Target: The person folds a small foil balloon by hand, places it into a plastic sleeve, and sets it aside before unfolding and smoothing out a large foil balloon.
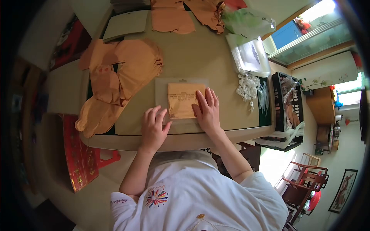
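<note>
A flat, folded copper-orange packet [181, 106] with dark printed lines lies in front of me. Under it is a clear plastic sleeve [162, 90], its edges showing around the packet and a hang hole at the top. My right hand [209, 111] rests on the packet's right side, fingers stretched out and the thumb on its surface. Just left of the packet, by the sleeve's lower left corner, is my left hand [154, 129]. Its fingers are slightly bent and apart, with nothing in them.
Stacks of copper-orange sheets [138, 73] spread over the table's left side, and more sheets [171, 17] lie at the back. On the right are clear plastic sleeves [250, 57], a heap of white plastic pieces [246, 88] and a black crate [287, 104]. A red stool [79, 154] stands at left.
</note>
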`<state>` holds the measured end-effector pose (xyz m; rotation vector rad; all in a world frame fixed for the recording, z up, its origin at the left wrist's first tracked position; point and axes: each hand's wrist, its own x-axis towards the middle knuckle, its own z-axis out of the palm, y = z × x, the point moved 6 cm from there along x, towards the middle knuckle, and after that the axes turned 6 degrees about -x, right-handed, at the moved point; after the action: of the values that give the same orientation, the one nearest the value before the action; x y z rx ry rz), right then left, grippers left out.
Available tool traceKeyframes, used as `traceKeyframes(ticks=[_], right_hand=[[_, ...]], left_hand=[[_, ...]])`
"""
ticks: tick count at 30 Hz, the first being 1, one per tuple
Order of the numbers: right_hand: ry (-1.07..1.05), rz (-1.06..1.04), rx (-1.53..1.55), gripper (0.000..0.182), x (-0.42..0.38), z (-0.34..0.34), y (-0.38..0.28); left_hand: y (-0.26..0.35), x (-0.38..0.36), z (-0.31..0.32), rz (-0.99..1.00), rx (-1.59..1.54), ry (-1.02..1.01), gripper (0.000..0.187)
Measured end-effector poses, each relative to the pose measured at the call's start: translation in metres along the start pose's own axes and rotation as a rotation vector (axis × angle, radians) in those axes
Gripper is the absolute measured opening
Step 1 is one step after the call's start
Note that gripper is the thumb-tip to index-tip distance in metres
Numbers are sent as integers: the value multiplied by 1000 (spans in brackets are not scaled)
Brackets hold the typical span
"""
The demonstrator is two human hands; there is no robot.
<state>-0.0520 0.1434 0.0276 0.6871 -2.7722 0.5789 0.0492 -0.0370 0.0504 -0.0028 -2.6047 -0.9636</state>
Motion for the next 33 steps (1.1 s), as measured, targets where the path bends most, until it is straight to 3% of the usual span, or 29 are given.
traceKeyframes(ticks=[4, 8, 13, 16, 20, 23, 26, 33], right_hand=[[-46, -108, -94, 49, -1, -7, -8], [-34, -108, 63, 39, -2, -18, -3], [-160, -276, 218, 21, -22, -67, -7], [-260, 283, 206, 18, -38, -69, 37], [-326, 278, 168, 17, -56, -53, 41], [-373, 486, 527, 17, -62, -40, 46], [-320, 614, 1091, 16, -59, -35, 34], [-293, 722, 1148, 13, -61, -24, 41]], left_hand=[[0, 1, 7, 24, 33, -60, 56], [8, 2, 5, 28, -18, -53, 58], [34, -6, 0, 284, -17, -140, 41], [44, -7, 14, 334, -64, -130, 28], [65, 3, 41, 379, -119, -105, 22], [82, 16, 53, 346, -195, -105, 21], [90, 25, 57, 329, -212, -127, 19], [95, 24, 61, 409, -131, -119, 17]])
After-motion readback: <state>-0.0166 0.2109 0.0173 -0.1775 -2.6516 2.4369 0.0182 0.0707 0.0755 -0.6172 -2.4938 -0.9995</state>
